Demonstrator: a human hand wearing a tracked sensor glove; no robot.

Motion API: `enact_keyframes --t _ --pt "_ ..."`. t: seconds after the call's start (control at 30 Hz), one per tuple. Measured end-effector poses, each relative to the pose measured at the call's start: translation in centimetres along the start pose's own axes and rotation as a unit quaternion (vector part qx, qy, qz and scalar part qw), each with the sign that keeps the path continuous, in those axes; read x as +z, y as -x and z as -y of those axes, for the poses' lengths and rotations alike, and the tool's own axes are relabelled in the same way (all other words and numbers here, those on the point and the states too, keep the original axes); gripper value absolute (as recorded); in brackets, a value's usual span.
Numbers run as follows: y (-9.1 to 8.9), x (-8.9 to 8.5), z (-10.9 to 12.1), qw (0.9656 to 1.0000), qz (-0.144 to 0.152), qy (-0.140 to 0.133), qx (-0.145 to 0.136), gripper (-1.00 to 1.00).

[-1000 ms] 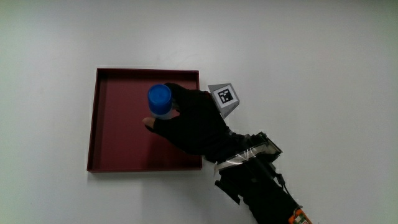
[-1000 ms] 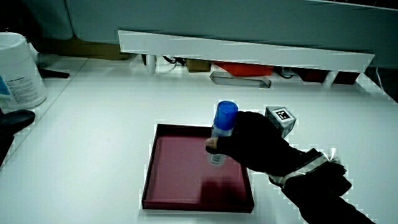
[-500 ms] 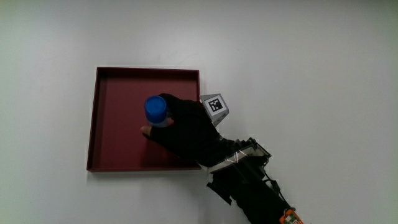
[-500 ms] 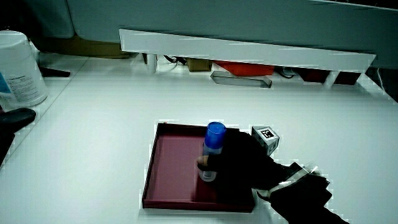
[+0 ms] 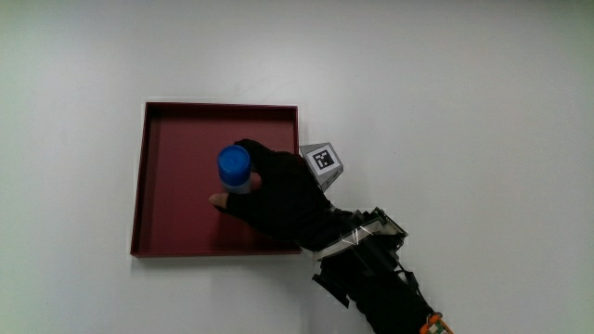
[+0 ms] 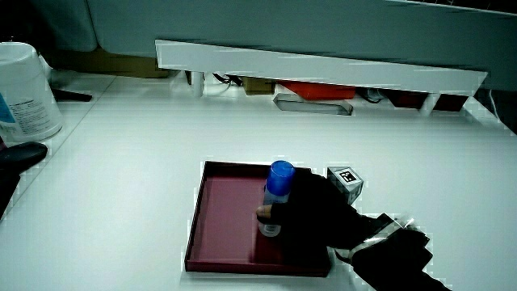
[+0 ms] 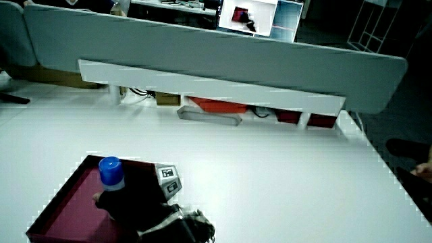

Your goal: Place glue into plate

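Observation:
A square dark red plate (image 5: pixel 176 148) (image 6: pixel 222 218) (image 7: pixel 64 202) with a low rim lies on the white table. A glue stick with a blue cap (image 5: pixel 235 164) (image 6: pixel 279 178) (image 7: pixel 110 169) stands upright inside the plate, near its middle. The hand (image 5: pixel 278 190) (image 6: pixel 311 214) (image 7: pixel 131 196) in the black glove is shut around the stick's body, reaching in over the plate's edge. In a side view the stick's base (image 6: pixel 270 229) appears to rest on the plate floor. The patterned cube (image 5: pixel 322 158) sits on the back of the hand.
A white tub (image 6: pixel 24 89) stands at the table's edge in a side view. The low white partition (image 6: pixel 323 73) (image 7: pixel 209 88) runs along the table, with a grey tray (image 6: pixel 312 103) and red items under it.
Over the last second the hand lowered the glue stick into the plate and drew slightly toward the person. Since half a second ago almost nothing has moved.

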Motion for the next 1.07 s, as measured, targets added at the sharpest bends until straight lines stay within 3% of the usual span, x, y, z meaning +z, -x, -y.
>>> enact_keyframes --t 0.13,0.23,0.33,0.43,0.57,0.67,0.7,0.73,0.77,0.83,0.87,0.97,1.0,1.03,1.07 --pt "0.8 0.5 0.8 0.9997 -0.018 0.017 -0.001 -0.81" --pt "1.2 1.3 1.6 0.9993 -0.010 0.037 -0.002 -1.00" --pt "1.9 2.2 2.5 0.9980 0.015 0.061 -0.007 -1.00" --pt "1.9 2.9 3.5 0.9945 0.015 0.102 -0.020 -1.00" --pt "2.2 3.9 4.9 0.9894 0.041 0.138 -0.022 -1.00" --pt "2.5 4.8 6.4 0.9884 0.051 0.137 -0.042 -1.00" --pt "2.1 5.2 6.9 0.9880 0.063 0.139 -0.022 -1.00" --pt "2.8 5.2 7.5 0.9891 0.042 0.139 -0.026 -1.00" --pt "2.7 5.6 7.9 0.9882 0.062 0.139 -0.016 -1.00" --pt "2.7 6.1 9.0 0.9884 0.062 0.133 -0.038 -1.00" --pt "2.2 6.6 9.5 0.9871 0.087 0.129 -0.036 -1.00" --pt "3.0 7.0 11.1 0.9912 0.056 0.120 -0.015 -1.00" --pt "2.7 7.2 11.5 0.9907 0.067 0.118 0.004 -1.00" --pt "2.6 7.3 12.0 0.9911 0.059 0.119 0.014 -1.00" --pt "2.4 7.5 12.6 0.9911 0.066 0.116 0.004 -1.00"
